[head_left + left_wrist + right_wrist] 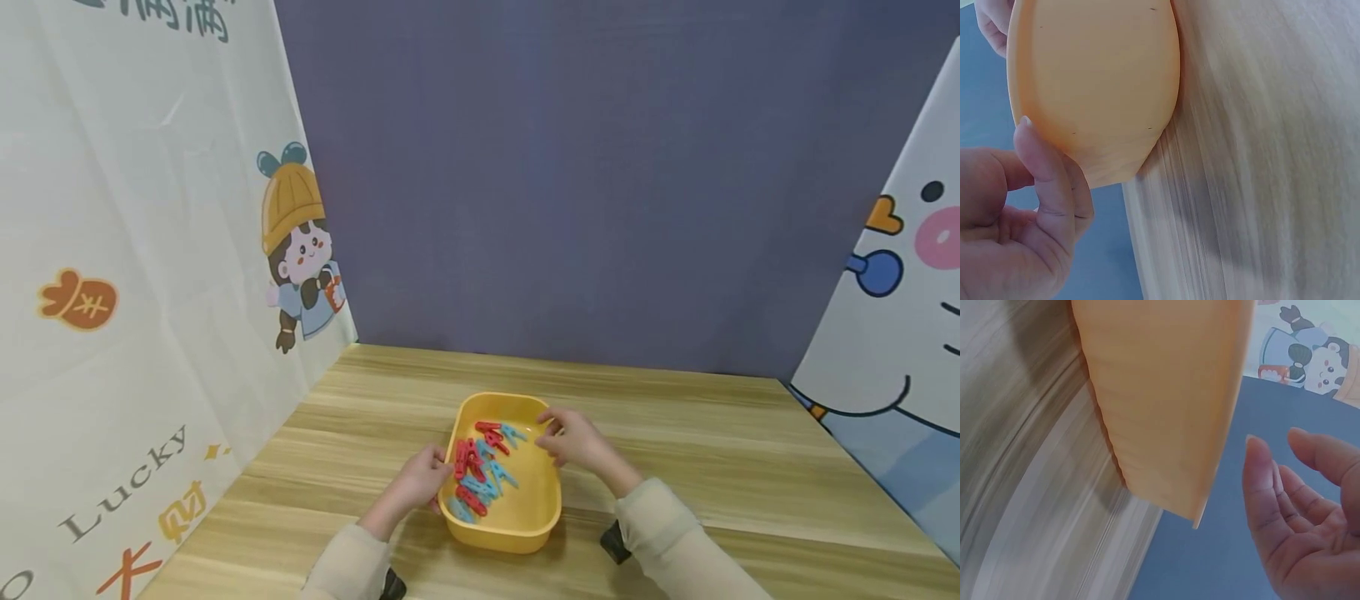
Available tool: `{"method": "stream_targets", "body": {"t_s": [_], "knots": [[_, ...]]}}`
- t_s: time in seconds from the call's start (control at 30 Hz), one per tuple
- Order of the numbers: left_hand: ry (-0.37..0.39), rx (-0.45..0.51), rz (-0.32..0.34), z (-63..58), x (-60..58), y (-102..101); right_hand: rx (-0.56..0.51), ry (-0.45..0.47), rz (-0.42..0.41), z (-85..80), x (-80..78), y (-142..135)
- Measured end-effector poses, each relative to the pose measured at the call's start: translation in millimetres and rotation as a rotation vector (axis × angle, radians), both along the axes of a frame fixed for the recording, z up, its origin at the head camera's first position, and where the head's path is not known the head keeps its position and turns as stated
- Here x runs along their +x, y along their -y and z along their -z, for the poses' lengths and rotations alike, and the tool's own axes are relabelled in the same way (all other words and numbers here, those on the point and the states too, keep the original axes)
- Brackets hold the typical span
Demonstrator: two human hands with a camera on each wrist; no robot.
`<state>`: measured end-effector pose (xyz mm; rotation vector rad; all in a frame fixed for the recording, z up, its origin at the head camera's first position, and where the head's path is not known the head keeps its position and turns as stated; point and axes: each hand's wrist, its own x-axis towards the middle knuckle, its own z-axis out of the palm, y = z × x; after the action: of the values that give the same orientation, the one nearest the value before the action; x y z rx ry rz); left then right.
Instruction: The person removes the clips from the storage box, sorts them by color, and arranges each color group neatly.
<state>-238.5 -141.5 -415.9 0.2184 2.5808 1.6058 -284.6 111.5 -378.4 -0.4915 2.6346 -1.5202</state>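
Left hand [423,478] pinching the rim of the yellow tub [501,538], right hand [576,438] relaxed and empty by the opposite rim, clothespins [472,501] between them (bunched leftward): a one-sided lift could tip the tub, spilling them.

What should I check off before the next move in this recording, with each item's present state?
1. Yellow basin resting on the table: ok.
2. Left hand at the basin's left rim: ok, its fingers touch it.
3. Right hand free: ok, nothing between thumb and fingers.
4. Red clothespins and blue clothespins lying apart from one another: not ok, they bunch and overlap along the basin's left side.
5. Exact clothespin count: cannot tell, overlaps hide some.
6. Firmness of the left hand's hold: cannot tell.
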Motion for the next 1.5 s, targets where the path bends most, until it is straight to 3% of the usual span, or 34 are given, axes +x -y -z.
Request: {"method": "stream_targets", "body": {"t_s": [0.37,1.1,1.5], "knots": [[-0.009,-0.008,-0.014,-1.0,2.3,9.3,0.025,-0.041,-0.042,-1.8,0.2,17.2],[-0.057,-0.004,-0.035,-1.6,5.6,27.4,0.031,-0.005,-0.111,-2.8,2.3,46.2],[-0.027,-0.001,-0.056,-4.2,8.1,34.7,0.069,-0.006,-0.124,-0.9,1.8,61.5]]}}
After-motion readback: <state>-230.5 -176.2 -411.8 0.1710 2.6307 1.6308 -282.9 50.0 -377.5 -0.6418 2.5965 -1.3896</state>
